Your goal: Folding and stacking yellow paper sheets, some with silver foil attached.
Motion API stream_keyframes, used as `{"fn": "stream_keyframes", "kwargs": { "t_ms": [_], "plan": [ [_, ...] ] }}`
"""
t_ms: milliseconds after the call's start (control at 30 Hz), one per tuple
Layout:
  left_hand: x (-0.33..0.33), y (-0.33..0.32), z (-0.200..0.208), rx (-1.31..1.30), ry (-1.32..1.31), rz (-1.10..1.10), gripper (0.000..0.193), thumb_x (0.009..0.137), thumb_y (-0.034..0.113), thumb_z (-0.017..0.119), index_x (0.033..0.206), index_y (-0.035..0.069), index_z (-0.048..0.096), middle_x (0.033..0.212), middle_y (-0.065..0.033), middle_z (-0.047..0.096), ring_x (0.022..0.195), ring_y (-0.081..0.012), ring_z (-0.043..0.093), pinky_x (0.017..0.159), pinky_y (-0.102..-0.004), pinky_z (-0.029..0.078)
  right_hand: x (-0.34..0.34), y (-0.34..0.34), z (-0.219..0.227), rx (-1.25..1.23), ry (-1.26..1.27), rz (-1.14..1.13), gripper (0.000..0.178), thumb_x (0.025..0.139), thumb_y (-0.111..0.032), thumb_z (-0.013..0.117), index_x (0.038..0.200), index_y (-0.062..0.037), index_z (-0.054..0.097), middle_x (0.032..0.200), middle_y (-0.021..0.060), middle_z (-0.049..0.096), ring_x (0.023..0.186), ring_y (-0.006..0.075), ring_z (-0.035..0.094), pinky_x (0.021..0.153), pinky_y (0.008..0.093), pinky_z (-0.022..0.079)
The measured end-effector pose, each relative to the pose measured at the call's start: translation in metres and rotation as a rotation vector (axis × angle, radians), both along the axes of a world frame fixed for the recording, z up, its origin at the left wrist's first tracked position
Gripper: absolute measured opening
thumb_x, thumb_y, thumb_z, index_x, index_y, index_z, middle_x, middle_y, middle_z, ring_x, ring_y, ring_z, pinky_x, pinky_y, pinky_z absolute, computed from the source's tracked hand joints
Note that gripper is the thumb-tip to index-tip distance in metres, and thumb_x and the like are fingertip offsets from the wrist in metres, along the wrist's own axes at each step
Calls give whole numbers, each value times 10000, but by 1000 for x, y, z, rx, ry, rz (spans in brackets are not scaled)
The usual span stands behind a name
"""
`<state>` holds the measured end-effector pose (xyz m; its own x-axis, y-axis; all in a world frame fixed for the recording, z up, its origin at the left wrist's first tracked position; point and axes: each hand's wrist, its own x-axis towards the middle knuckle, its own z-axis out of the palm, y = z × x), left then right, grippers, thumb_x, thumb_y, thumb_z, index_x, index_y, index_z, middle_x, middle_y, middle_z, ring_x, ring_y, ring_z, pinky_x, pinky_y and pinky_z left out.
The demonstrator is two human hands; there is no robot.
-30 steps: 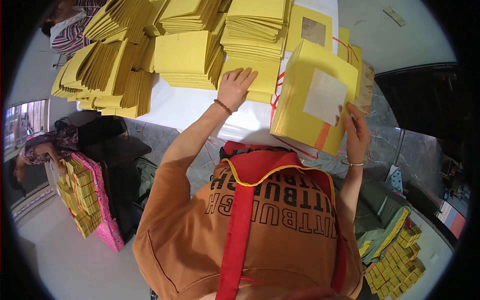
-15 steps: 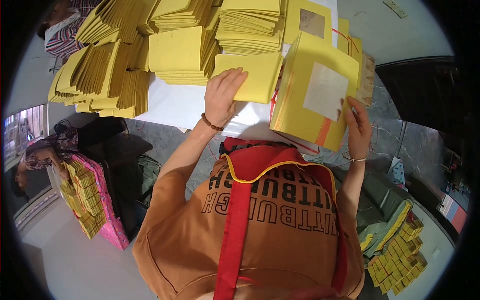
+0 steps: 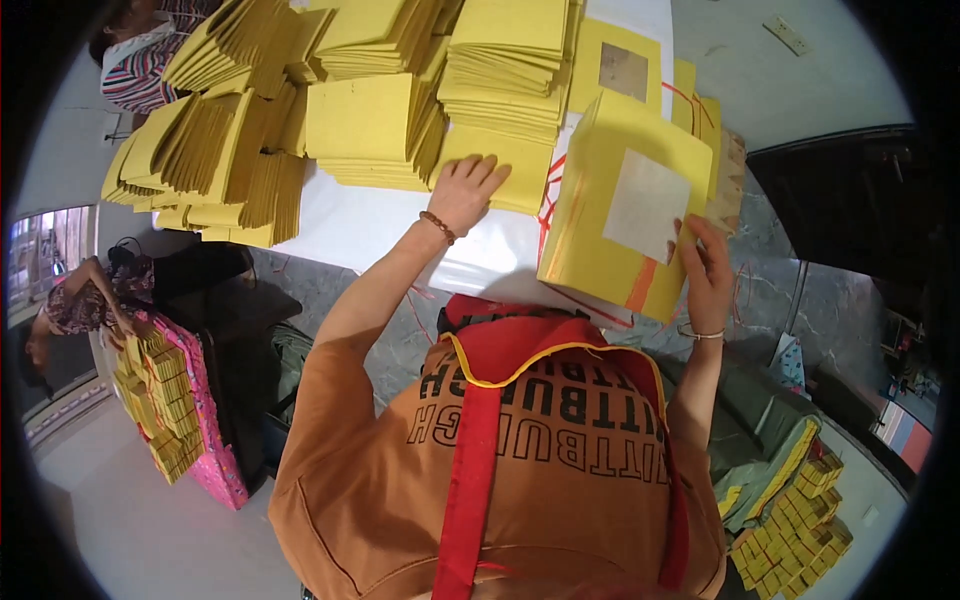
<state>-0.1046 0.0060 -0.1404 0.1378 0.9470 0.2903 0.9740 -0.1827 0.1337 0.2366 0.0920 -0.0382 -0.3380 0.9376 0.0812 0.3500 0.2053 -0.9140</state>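
Resting loosely spread at twelve o'clock, the left hand (image 3: 468, 195) touches yellow paper (image 3: 522, 178). Near three, the right hand (image 3: 708, 266) touches a yellow bundle (image 3: 588, 222); its grip I cannot tell.

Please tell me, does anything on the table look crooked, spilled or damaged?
Nothing looks spilled or plainly damaged. The front-left stack of folded yellow sheets looks untidy: its layers fan out unevenly instead of lining up. Also, red strips lie loosely beside the thick yellow bundle, which sits at a slant.
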Motion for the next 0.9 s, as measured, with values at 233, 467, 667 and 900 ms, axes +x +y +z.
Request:
{"fn": "stream_keyframes", "kwargs": {
  "t_ms": [233,467,667,900],
  "plan": [
    [-12,-1,3,-155,-24,-87,575,734,168,613,1284,156,446,1269,-104,457,1121,-276,436,912,-418,347,1,-3,2,22,-8,8,260,854,-89,572,1107,-28,593,1197,97,538,1089,206,519,904,303,403],
    [-21,5,-1,-120,101,-229,592,781,209,589,1336,157,389,1264,-137,457,1113,-293,454,887,-417,382,-3,0,1,-38,98,14,265,858,-71,560,1116,-16,582,1195,98,528,1073,203,551,873,296,440],
    [-13,8,8,-1,-6,-107,539,743,163,605,1262,119,465,1125,-126,557,1006,-275,539,817,-399,437,-8,-2,6,-77,137,19,264,856,-61,563,1115,-15,581,1205,100,509,1074,201,549,876,298,442],
    [-1,-6,74,-10,-662,91,530,710,58,557,1233,54,475,745,-167,582,681,-330,571,641,-412,458,0,0,-3,-12,50,14,264,855,-62,566,1114,-18,585,1202,97,509,1082,199,531,879,300,441]
  ]
}}
